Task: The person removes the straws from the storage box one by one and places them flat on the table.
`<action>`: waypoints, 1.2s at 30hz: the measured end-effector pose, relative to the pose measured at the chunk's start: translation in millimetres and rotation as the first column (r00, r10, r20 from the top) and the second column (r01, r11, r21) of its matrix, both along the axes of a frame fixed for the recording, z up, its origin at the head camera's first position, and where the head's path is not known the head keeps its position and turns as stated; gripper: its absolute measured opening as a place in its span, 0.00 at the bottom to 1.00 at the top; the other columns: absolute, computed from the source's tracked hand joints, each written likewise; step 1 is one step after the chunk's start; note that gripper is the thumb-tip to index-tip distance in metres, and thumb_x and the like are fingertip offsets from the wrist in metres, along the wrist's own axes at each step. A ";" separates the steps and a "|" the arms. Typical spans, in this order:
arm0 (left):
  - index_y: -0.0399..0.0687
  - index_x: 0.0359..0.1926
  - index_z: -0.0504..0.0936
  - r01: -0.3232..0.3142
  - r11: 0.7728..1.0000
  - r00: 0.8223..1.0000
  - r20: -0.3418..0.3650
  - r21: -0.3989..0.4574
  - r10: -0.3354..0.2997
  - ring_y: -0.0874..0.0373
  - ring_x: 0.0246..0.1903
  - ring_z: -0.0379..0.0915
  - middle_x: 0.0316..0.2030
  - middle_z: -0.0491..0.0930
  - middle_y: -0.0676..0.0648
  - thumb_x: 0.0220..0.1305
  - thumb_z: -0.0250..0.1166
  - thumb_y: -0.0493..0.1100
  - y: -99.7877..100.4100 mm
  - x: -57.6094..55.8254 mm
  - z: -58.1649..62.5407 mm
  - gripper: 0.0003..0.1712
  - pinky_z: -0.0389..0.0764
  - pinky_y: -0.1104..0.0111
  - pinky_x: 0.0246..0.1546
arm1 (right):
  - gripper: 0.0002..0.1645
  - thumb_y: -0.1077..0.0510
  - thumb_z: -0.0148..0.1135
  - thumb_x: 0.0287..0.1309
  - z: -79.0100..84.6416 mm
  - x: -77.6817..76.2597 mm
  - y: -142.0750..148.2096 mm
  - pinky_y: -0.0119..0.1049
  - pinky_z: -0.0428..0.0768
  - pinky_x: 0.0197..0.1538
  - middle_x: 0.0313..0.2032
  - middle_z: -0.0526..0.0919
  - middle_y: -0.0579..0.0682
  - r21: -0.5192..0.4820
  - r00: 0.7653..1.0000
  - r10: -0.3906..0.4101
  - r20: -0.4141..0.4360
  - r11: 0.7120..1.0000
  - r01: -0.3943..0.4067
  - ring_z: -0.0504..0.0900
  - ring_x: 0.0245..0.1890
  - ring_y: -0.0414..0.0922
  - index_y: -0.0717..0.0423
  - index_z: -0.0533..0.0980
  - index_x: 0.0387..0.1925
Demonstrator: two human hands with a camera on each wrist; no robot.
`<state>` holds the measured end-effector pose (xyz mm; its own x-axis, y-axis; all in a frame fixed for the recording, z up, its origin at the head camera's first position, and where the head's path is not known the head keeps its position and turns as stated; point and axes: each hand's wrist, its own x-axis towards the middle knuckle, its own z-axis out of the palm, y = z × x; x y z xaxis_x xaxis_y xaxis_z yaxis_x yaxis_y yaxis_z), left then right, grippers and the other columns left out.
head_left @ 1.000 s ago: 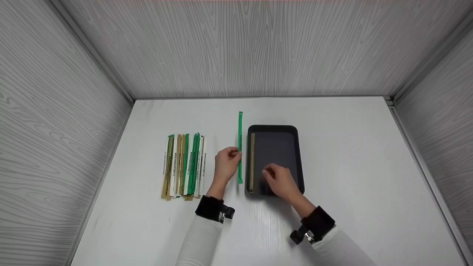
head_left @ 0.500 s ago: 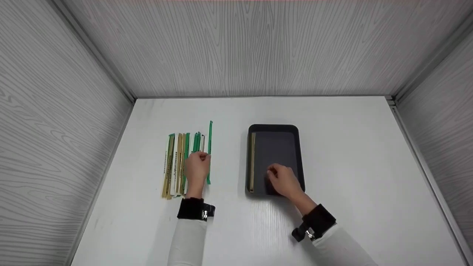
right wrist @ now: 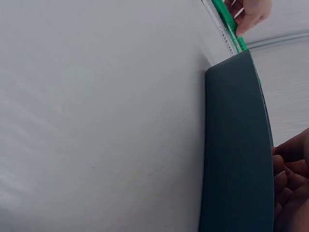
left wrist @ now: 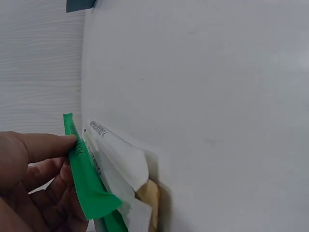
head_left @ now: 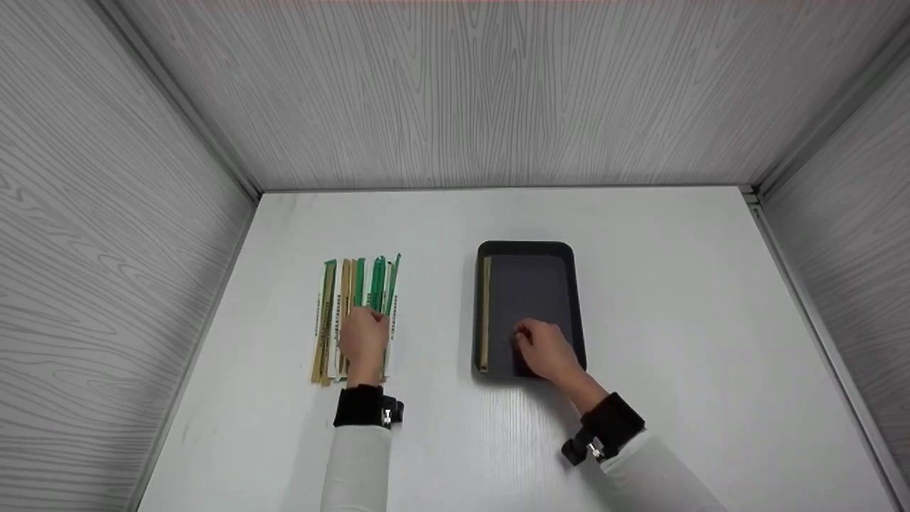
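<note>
My left hand (head_left: 365, 338) pinches a long, narrow green paper-wrapped packet (left wrist: 86, 179) between thumb and fingers. It is over the right side of a row of similar packets (head_left: 329, 320) in green, white and brown. The green packet lies slightly slanted over white packets (left wrist: 118, 152); the hand hides its lower part in the head view. My right hand (head_left: 549, 350) is over the lower right of a black tray (head_left: 526, 247), its fingers loosely curled with nothing visible in them. Along the tray's left inner side lies one brown packet (head_left: 486, 313).
A white table (head_left: 661, 299) carries the row and the tray, with a gap between them. Grey wood-grain panels (head_left: 469, 92) rise at the back and both sides. The tray's dark wall (right wrist: 236, 145) stands beside my right hand in the right wrist view.
My left hand has carried the green packet leftward from beside the tray to the right end of the row and lowered it there. My right hand has barely moved.
</note>
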<state>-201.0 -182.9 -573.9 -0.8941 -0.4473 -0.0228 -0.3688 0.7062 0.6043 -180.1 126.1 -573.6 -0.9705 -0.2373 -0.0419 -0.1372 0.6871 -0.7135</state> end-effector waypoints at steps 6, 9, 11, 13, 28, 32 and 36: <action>0.49 0.11 0.68 0.014 0.999 1.000 -0.001 -0.031 -0.014 0.58 0.13 0.59 0.11 0.66 0.51 0.62 0.61 0.36 -0.8 1.7 -2.7 0.23 0.58 0.66 0.11 | 0.11 0.66 0.55 0.67 -0.6 -0.7 0.1 0.40 0.79 0.36 0.36 0.84 0.53 0.004 1.000 0.022 -0.011 1.000 -0.022 0.81 0.32 0.43 0.63 0.81 0.46; 0.46 0.14 0.73 0.008 0.999 1.000 0.008 -0.032 -0.008 0.55 0.15 0.67 0.14 0.72 0.49 0.64 0.62 0.37 -1.0 1.3 -3.0 0.20 0.64 0.64 0.12 | 0.11 0.66 0.55 0.67 -0.6 -1.5 -0.4 0.40 0.79 0.36 0.36 0.84 0.53 0.012 0.999 0.032 -0.018 0.999 -0.032 0.81 0.32 0.43 0.63 0.81 0.46; 0.43 0.19 0.80 0.003 1.000 1.000 0.005 -0.028 -0.003 0.52 0.19 0.74 0.19 0.79 0.46 0.64 0.64 0.38 -0.2 0.5 -3.0 0.15 0.70 0.61 0.15 | 0.12 0.66 0.55 0.67 -0.7 -1.8 -1.0 0.40 0.79 0.37 0.37 0.84 0.52 0.016 0.999 0.041 -0.015 0.999 -0.041 0.81 0.34 0.43 0.62 0.80 0.47; 0.40 0.26 0.85 0.005 1.000 1.000 -0.008 -0.029 -0.005 0.49 0.24 0.79 0.25 0.83 0.43 0.64 0.65 0.39 1.4 0.0 -1.9 0.10 0.75 0.58 0.19 | 0.13 0.66 0.55 0.67 -0.9 -2.0 -1.9 0.41 0.79 0.39 0.39 0.84 0.52 0.018 0.999 0.052 -0.005 0.998 -0.052 0.81 0.36 0.44 0.60 0.80 0.49; 0.40 0.41 0.86 0.192 0.981 0.977 -0.095 0.037 -0.188 0.55 0.24 0.77 0.26 0.82 0.47 0.65 0.66 0.43 53.9 0.3 12.2 0.10 0.77 0.60 0.25 | 0.23 0.62 0.51 0.71 -3.6 -5.8 -18.7 0.50 0.80 0.45 0.51 0.81 0.57 0.214 0.963 0.267 0.035 0.939 -0.268 0.80 0.49 0.55 0.47 0.74 0.64; 0.40 0.41 0.85 0.228 0.973 0.970 -0.095 0.041 -0.224 0.55 0.24 0.76 0.25 0.81 0.49 0.65 0.66 0.43 67.4 -0.4 12.3 0.11 0.76 0.61 0.25 | 0.19 0.59 0.55 0.70 -5.0 -5.3 -18.9 0.50 0.80 0.41 0.49 0.81 0.54 0.243 0.968 0.250 0.040 0.937 -0.252 0.81 0.47 0.53 0.46 0.78 0.59; 0.40 0.41 0.85 0.269 0.962 0.959 -0.103 0.037 -0.264 0.54 0.25 0.77 0.25 0.81 0.49 0.64 0.66 0.44 77.7 0.6 10.9 0.11 0.77 0.59 0.27 | 0.13 0.55 0.59 0.68 -7.2 -5.7 -15.5 0.49 0.80 0.41 0.44 0.81 0.51 0.238 0.978 0.205 0.024 0.950 -0.205 0.81 0.44 0.50 0.48 0.80 0.52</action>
